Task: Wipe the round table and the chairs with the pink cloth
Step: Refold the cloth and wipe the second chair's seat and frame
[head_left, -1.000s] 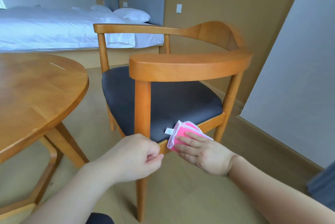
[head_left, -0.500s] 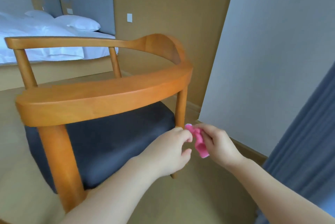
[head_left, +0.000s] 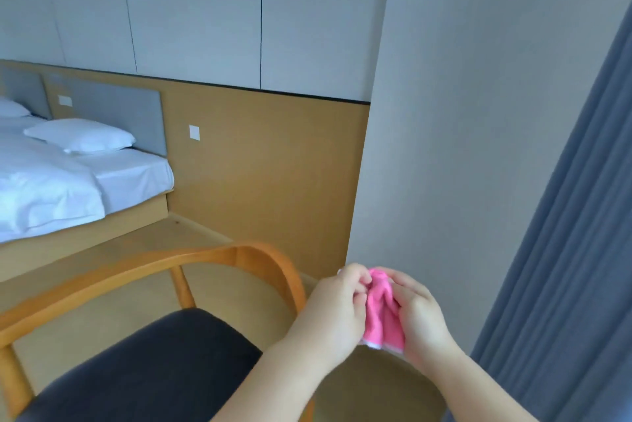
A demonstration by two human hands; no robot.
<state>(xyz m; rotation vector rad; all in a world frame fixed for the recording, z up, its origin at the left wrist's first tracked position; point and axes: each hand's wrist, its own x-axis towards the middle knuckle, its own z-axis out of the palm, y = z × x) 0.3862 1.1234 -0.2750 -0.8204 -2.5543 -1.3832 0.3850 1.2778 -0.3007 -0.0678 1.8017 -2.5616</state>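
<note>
While both hands are raised together in the air, the left hand [head_left: 337, 310] and the right hand [head_left: 419, 314] each pinch the bunched pink cloth with a white edge [head_left: 381, 314] between curled fingers, the cloth hanging between them. The wooden armchair with a curved back rail and dark grey seat [head_left: 164, 363] stands below and left of the left hand, apart from the cloth. A grey-blue curtain [head_left: 564, 250] hangs to the right of the right hand.

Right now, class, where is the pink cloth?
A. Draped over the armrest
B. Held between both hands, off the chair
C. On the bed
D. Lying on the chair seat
B: the pink cloth is bunched between the left hand and the right hand, clear of the chair.
</note>
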